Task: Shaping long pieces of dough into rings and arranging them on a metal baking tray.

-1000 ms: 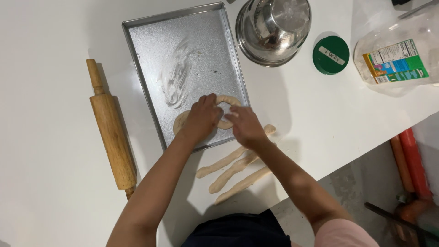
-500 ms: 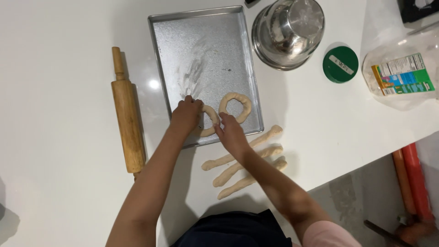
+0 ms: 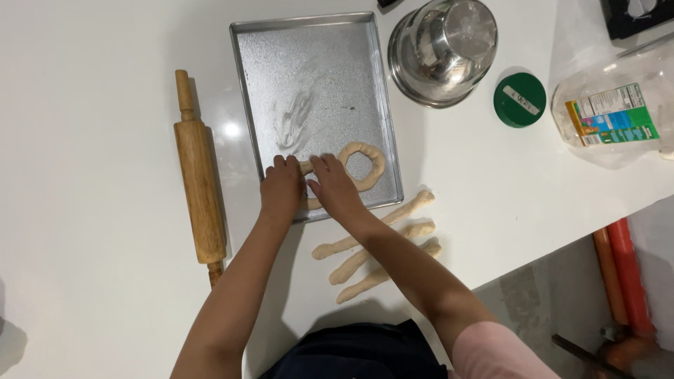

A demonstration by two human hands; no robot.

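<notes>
A metal baking tray (image 3: 309, 63) lies on the white counter (image 3: 84, 140). In its near right corner sits a rope of pale dough (image 3: 365, 165) bent into a loop. My left hand (image 3: 281, 188) and my right hand (image 3: 333, 186) rest side by side on the loop's left end, fingers pressing the dough against the tray. Three more dough ropes (image 3: 375, 245) lie on the counter just below the tray, partly under my right forearm.
A wooden rolling pin (image 3: 199, 179) lies left of the tray. A steel mixing bowl (image 3: 442, 49) stands at the tray's upper right, with a green lid (image 3: 519, 100) and a clear plastic jar (image 3: 611, 119) beyond. The counter edge runs at lower right.
Both hands have shifted from the middle of the dough loop to its left end, and the loop now shows clear of them. The camera view has also shifted.
</notes>
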